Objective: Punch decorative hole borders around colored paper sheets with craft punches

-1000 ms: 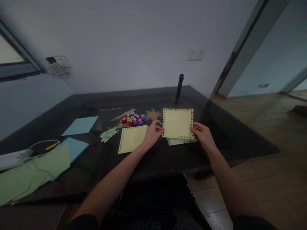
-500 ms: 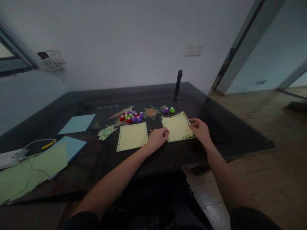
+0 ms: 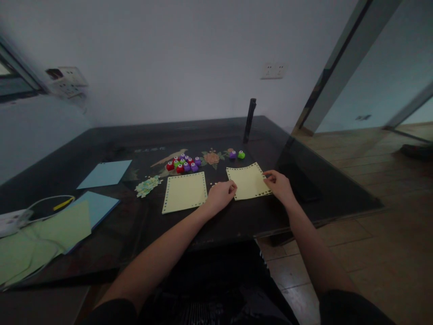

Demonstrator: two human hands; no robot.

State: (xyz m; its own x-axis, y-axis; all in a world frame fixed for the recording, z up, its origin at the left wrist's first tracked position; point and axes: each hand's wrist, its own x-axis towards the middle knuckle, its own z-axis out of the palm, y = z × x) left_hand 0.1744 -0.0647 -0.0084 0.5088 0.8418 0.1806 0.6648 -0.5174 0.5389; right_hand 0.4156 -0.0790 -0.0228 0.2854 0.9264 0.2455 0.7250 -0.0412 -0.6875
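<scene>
Yellow paper (image 3: 250,182) with small cut-outs along its edges lies in front of me, its upper edge curling slightly. My right hand (image 3: 278,184) pinches this paper's right edge between thumb and fingers. At its left edge is my left hand (image 3: 221,194), fingers curled and pinched on the paper's side. A second yellow sheet (image 3: 185,193), also patterned along its border, rests flat just left of that hand. Small pale paper bits peek out behind my left knuckles.
Several red, green and purple craft punches (image 3: 182,163) cluster behind the left sheet. A purple punch (image 3: 232,155) and a green punch (image 3: 241,155) sit apart. Paper scraps (image 3: 148,186), blue sheets (image 3: 104,174), green sheets (image 3: 67,225) and a cable lie left; a black upright post (image 3: 249,121) stands behind.
The upper edge of the held paper has dropped slightly, and its doubled lower right edge looks closer together. My right hand has shifted a little with it. The view has moved slightly.
</scene>
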